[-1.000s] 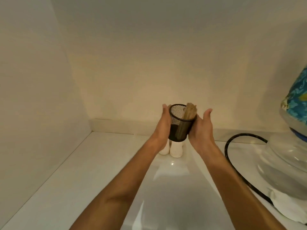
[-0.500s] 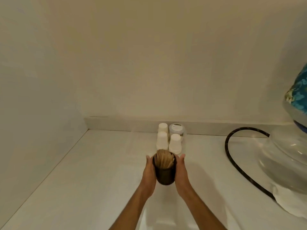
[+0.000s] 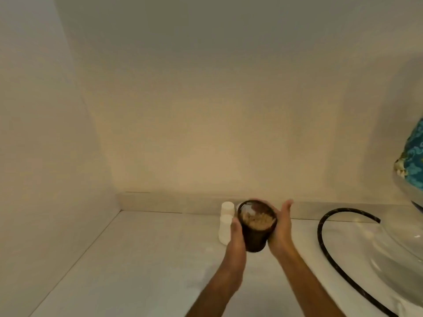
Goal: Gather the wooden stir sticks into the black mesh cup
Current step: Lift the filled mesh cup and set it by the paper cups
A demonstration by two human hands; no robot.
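Note:
The black mesh cup (image 3: 255,234) is held between both my hands above the white counter (image 3: 142,266), its mouth tilted toward me. Inside it the wooden stir sticks (image 3: 257,221) stand as one bundle, their tan ends showing just below the rim. My left hand (image 3: 237,239) grips the cup's left side with its thumb on the near wall. My right hand (image 3: 282,227) presses the right side with its palm, fingers fairly straight and pointing up. The picture is blurred.
Two small white bottles (image 3: 226,221) stand just left of the cup near the back wall. A black hose (image 3: 325,239) curves over the counter at right, beside a large clear water jug (image 3: 402,243) with a blue patterned cover (image 3: 412,161). A wall closes the left side.
One second ago the cup was raised and tilted. Half a second ago it was low near the counter. Now it is lifted and tipped toward me, farther back beside the white bottles.

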